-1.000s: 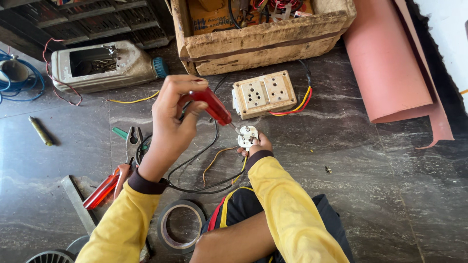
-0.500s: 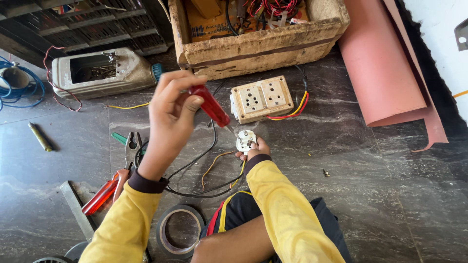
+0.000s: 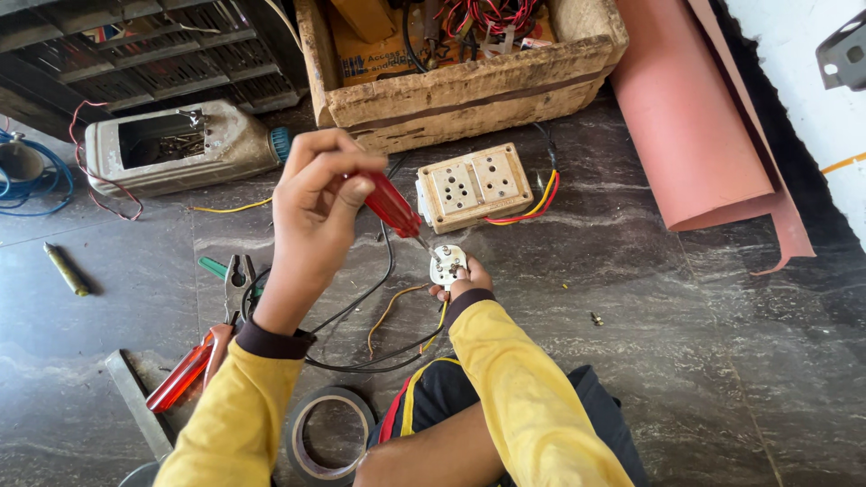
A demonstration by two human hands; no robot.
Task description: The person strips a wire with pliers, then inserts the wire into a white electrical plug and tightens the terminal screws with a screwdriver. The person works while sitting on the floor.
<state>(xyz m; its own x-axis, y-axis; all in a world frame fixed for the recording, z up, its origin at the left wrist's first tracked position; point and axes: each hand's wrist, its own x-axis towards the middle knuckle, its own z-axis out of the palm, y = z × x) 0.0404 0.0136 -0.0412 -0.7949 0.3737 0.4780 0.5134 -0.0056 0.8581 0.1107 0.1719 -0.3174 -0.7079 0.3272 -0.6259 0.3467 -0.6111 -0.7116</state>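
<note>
Head view: left hand (image 3: 311,212) grips red-handled screwdriver (image 3: 390,204), shaft slanting down-right into small white plug (image 3: 447,264) pinched by right hand (image 3: 462,281).

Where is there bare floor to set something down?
Widest bare floor lies right of the right hand, below the pink roll. Another patch sits between the brass rod and pliers. Wires, red screwdriver and tape roll crowd the middle.
</note>
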